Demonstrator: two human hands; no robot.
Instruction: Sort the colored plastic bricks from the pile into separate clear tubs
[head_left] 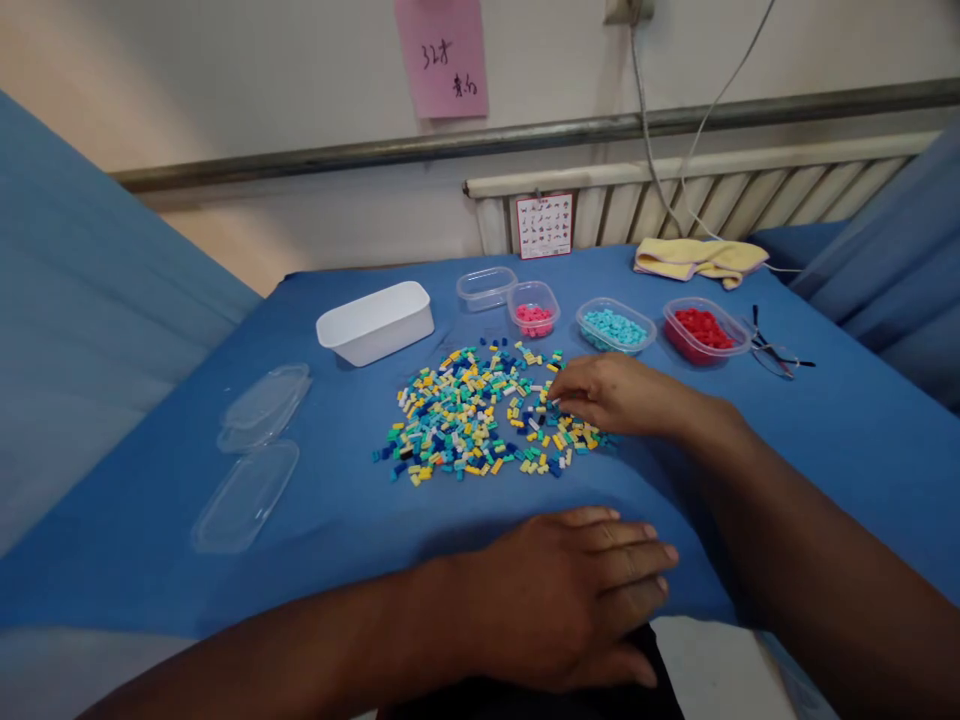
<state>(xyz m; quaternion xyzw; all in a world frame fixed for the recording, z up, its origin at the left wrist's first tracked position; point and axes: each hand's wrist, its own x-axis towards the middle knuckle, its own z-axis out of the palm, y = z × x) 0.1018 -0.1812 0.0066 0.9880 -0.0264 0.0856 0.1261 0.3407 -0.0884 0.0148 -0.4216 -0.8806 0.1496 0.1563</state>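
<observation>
Small plastic building bricks [457,410] in yellow, green, teal, white and dark blue lie in a loose heap on the blue cloth. My right hand [611,393] reaches over the heap's right side, palm down, with its fingers curled together and fingertips among the bricks. Whatever lies between those fingertips is hidden. Nearer to me, my left hand [574,595] rests flat by the table's front edge, fingers stretched out and holding nothing. Beyond the heap are clear tubs of pink bricks [534,318], light-blue bricks [613,328] and red bricks [703,330].
A white plastic bin [375,325] and a clear tub [486,290] stand at the back. Clear lids [247,495] lie on the left. Eyeglasses [776,352] and a yellow cloth [699,260] are at the right. A printed card [544,226] leans against the radiator [750,195].
</observation>
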